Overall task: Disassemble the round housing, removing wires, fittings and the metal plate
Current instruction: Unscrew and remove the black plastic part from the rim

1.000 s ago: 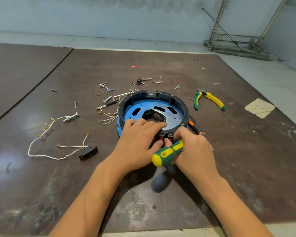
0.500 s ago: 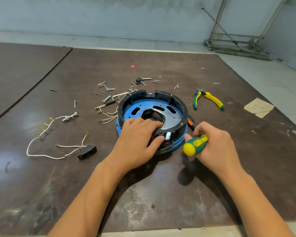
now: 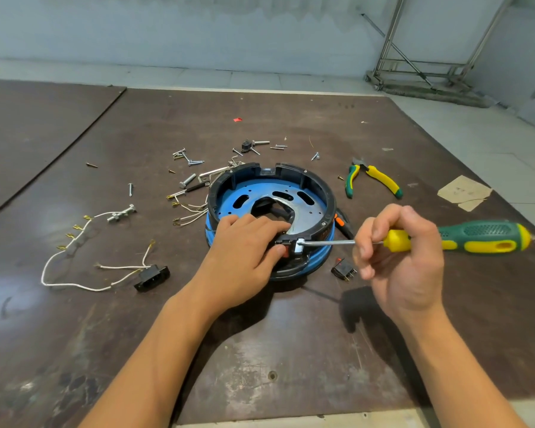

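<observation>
The round black-and-blue housing (image 3: pixel 315 193) sits mid-table with a blue perforated metal plate (image 3: pixel 309 208) inside. My left hand (image 3: pixel 244 257) rests over its near rim, thumb and fingers pinching a small black fitting (image 3: pixel 286 242) there. My right hand (image 3: pixel 402 257) holds a green-and-yellow screwdriver (image 3: pixel 476 240) level, fingers around its shaft near the handle. The tip touches a shiny clip (image 3: pixel 299 244) on the rim. Thin wires (image 3: pixel 189 211) trail from the housing's left side.
Loose screws and bolts (image 3: pixel 192 163) lie behind and left of the housing. A white wire harness with a black socket (image 3: pixel 152 278) lies at left. Green-yellow pliers (image 3: pixel 374 179) are at right, a small black switch (image 3: pixel 343 268) by the housing, cardboard (image 3: pixel 464 193) far right.
My right hand swung out to the right and turned the screwdriver round, so its tip now reaches the rim clip. The small black switch now lies on the table.
</observation>
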Available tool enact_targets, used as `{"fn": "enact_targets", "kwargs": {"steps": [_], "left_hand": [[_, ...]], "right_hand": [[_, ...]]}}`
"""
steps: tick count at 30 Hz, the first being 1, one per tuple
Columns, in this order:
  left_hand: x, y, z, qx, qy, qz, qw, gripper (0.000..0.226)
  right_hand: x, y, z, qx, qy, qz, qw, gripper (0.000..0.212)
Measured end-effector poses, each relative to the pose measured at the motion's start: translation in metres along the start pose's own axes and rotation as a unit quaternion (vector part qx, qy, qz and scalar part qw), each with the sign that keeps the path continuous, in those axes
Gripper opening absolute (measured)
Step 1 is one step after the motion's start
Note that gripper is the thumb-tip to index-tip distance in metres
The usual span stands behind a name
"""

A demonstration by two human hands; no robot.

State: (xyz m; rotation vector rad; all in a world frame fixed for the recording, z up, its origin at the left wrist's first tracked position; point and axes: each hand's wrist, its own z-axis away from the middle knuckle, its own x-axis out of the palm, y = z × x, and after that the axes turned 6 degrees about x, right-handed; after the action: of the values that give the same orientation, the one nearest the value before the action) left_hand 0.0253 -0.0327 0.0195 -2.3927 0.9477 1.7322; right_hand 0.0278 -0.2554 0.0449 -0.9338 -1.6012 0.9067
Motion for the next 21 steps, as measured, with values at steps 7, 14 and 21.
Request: {"fn": "enact_targets", "kwargs": {"steps": [7,14,21], "left_hand": [[0.000,-0.001,0.000,0.006,0.005,0.000,1.000,0.048],[0.001,-0.001,0.000,0.008,0.006,0.007,1.000,0.046],[0.003,-0.002,-0.001,0.006,0.006,-0.001,1.000,0.042]], "right_hand": [[0.008,0.013,-0.002,0.018,0.003,-0.015,1.000,0.044],[0.005,0.016,-0.007,0.019,0.011,-0.025,0.999,0.044],[0.002,0.019,-0.014,0.058,0.032,-0.040,0.997,0.038]]}}
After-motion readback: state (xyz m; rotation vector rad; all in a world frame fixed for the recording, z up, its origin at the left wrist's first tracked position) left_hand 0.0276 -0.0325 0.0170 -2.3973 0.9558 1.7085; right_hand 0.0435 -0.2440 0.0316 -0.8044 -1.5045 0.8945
